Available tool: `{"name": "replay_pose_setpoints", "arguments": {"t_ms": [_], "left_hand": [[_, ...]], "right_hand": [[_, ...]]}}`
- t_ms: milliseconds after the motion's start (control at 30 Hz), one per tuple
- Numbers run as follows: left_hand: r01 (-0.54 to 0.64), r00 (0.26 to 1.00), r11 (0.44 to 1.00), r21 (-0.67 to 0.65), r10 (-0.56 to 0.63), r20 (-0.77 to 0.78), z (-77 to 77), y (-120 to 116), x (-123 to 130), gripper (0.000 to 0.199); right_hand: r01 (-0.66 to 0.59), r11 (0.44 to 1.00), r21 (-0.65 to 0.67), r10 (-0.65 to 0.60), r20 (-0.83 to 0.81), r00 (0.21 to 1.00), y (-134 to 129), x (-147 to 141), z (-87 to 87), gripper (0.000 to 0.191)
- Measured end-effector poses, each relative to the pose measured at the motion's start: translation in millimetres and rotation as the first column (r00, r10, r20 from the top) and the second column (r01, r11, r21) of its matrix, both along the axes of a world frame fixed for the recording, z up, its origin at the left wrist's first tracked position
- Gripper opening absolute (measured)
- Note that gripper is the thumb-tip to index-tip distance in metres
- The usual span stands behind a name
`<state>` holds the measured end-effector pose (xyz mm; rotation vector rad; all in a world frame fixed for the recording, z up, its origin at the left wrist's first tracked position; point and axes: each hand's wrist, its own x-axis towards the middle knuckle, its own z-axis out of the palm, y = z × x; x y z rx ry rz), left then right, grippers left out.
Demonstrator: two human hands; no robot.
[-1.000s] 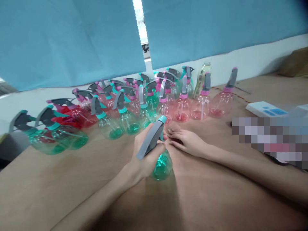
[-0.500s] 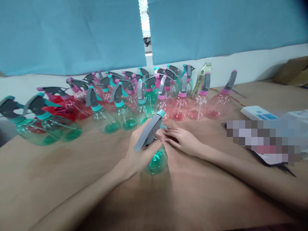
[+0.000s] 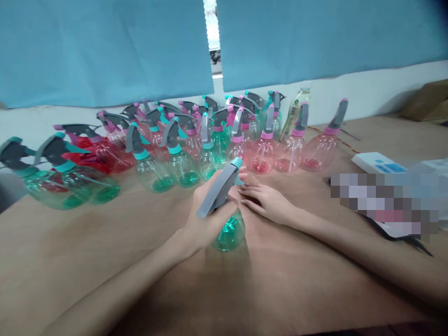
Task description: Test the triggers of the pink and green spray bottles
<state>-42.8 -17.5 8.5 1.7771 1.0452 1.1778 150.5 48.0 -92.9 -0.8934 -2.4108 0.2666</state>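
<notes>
My left hand [image 3: 206, 217] wraps round the neck of a green spray bottle [image 3: 229, 233] at the middle of the table. Its grey trigger head with a teal nozzle tilts up to the right above the hand, and the clear green body shows below. To the right of the bottle lies my right hand [image 3: 268, 203], palm down on the table. Its fingers stretch toward the bottle and hold nothing. The fingertips come close to the nozzle; whether they touch the bottle I cannot tell.
Several green and pink spray bottles [image 3: 185, 170] stand in rows behind my hands. A labelled clear bottle [image 3: 296, 109] leans among them. On the right are a white box [image 3: 378, 163], a blurred-out flat object [image 3: 385, 205] and clear plastic. A cardboard box [image 3: 425, 102] sits at the far right.
Almost nothing differs. The view has shifted very slightly; both hands and the held spray bottle keep the same pose.
</notes>
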Motion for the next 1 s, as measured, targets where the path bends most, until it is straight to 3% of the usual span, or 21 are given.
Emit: {"name": "replay_pose_setpoints", "arguments": {"t_ms": [300, 767, 1000], "left_hand": [[-0.027, 1.0, 0.999, 0.033, 0.027, -0.012, 0.3, -1.0, 0.3, 0.018], [-0.024, 1.0, 1.0, 0.019, 0.024, -0.014, 7.6, -1.3, 3.4, 0.025], [-0.03, 0.999, 0.998, 0.062, 0.031, -0.015, 3.3, 1.0, 1.9, 0.024]], "right_hand": [[0.002, 1.0, 0.011, -0.002, -0.005, 1.0, -1.2, 0.0, 2.7, 0.027], [0.005, 1.0, -0.008, -0.005, -0.021, 1.0, 0.3, -1.0, 1.1, 0.029], [-0.005, 1.0, -0.011, 0.005, 0.006, 1.0, 1.8, -0.8, 0.5, 0.031]]}}
